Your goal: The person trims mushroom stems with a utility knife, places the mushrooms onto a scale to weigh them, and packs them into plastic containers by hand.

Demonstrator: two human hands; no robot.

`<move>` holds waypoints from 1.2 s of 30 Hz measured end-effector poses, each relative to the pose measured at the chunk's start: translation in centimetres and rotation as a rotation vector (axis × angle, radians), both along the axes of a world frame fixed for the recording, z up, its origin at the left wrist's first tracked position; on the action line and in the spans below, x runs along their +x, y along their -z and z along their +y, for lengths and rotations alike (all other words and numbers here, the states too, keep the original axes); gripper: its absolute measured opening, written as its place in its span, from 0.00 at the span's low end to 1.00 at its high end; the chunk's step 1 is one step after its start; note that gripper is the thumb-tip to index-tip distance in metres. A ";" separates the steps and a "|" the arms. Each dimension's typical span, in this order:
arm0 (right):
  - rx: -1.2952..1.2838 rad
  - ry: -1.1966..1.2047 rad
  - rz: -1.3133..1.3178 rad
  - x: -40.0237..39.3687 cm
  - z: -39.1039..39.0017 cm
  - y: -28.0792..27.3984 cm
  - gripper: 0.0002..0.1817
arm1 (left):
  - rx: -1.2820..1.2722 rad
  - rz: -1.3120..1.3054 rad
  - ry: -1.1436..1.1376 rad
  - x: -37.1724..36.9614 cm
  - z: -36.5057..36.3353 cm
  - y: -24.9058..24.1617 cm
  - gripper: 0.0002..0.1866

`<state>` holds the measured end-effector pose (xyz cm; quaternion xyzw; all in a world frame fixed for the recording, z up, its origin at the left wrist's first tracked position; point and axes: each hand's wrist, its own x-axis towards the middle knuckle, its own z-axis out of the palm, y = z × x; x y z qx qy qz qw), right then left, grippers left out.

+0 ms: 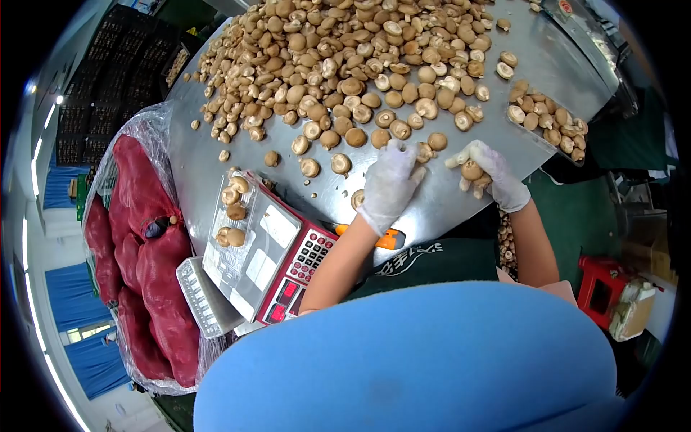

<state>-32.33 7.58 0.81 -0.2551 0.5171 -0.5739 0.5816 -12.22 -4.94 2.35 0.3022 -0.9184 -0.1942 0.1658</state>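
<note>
A big heap of brown mushrooms [345,50] covers the far part of a steel table [198,165]. My left hand [389,183], in a white glove, lies palm down on the table near loose mushrooms, fingers together; whether it holds anything I cannot tell. My right hand [489,173], also gloved, grips several mushrooms [471,171] just above the table edge. A clear plastic tray [229,216] with a few mushrooms sits on a digital scale [277,263] to the left of my left arm.
Another tray of mushrooms [548,121] stands at the right edge of the table. Red mesh sacks [147,245] in a plastic bag lie left of the scale. An orange-handled tool [385,239] lies by my left forearm. A red stool [601,291] stands on the green floor.
</note>
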 end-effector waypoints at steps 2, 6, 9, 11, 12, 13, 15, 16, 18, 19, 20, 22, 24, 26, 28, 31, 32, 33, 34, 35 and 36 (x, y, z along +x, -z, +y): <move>0.033 0.006 0.059 -0.6 -0.3 0.8 0.15 | -0.011 -0.077 0.059 -1.2 -0.6 1.5 0.21; -0.005 0.034 0.359 -0.7 -1.5 2.0 0.12 | 0.053 0.007 0.066 -1.6 -1.9 3.6 0.22; -0.268 0.233 1.068 0.3 -3.2 3.9 0.18 | 0.449 0.188 -0.012 -0.5 -1.0 1.5 0.22; -0.179 0.138 1.142 0.7 -3.6 3.0 0.25 | 0.651 0.358 0.014 0.7 -0.7 1.5 0.23; -0.147 0.038 1.264 0.7 -4.2 3.4 0.25 | 0.944 0.389 -0.083 1.3 -0.4 0.9 0.23; -0.115 -0.064 1.386 0.9 -4.8 3.9 0.26 | 1.234 0.421 -0.185 1.9 -0.3 0.2 0.23; -0.209 -0.029 1.446 0.7 -5.2 5.1 0.28 | 1.248 0.381 -0.207 3.0 -0.3 -0.6 0.24; -0.192 -0.016 1.345 0.7 -5.5 5.4 0.28 | 1.270 0.424 -0.213 3.4 0.0 -0.7 0.25; -0.058 -0.040 1.183 1.3 -5.8 4.9 0.27 | 1.284 0.475 -0.224 4.4 0.2 -1.0 0.25; -0.068 -0.046 1.185 1.8 -5.8 4.4 0.27 | 1.323 0.500 -0.203 4.9 0.3 -1.0 0.25; -0.040 -0.063 0.910 2.3 -5.7 4.1 0.26 | 1.363 0.527 -0.179 5.4 0.3 -1.0 0.26; -0.039 -0.069 0.504 3.7 -5.6 3.0 0.23 | 1.418 0.584 -0.143 6.1 0.6 -1.4 0.26; -0.132 -0.137 0.492 4.4 -5.1 0.6 0.22 | 1.466 0.605 -0.127 7.0 0.8 -1.6 0.26; -0.252 -0.200 0.404 5.6 -5.2 -1.3 0.15 | 1.512 0.576 -0.064 8.2 0.7 -1.1 0.26; -0.328 -0.288 0.500 6.5 -5.4 -2.3 0.14 | 1.468 0.515 -0.050 8.9 1.2 -1.6 0.25; -0.394 -0.482 0.761 8.3 -5.7 -4.9 0.10 | 1.217 0.372 0.069 10.3 1.8 -2.0 0.19; -0.453 -0.539 0.880 8.5 -6.0 -4.9 0.09 | 1.207 0.353 0.053 11.0 2.0 -1.7 0.19; -0.517 -0.597 0.997 8.9 -6.2 -4.8 0.09 | 1.197 0.337 0.032 11.6 2.2 -1.0 0.20; -0.425 -0.659 1.015 9.5 -6.4 -5.1 0.08 | 1.250 0.401 0.073 11.8 2.3 -1.4 0.21; -0.446 -0.690 1.015 10.1 -6.6 -4.8 0.08 | 1.286 0.407 -0.033 12.1 3.0 -2.0 0.22; -0.469 -0.651 1.021 10.8 -6.8 -4.4 0.07 | 1.233 0.373 -0.069 12.6 3.2 -1.8 0.23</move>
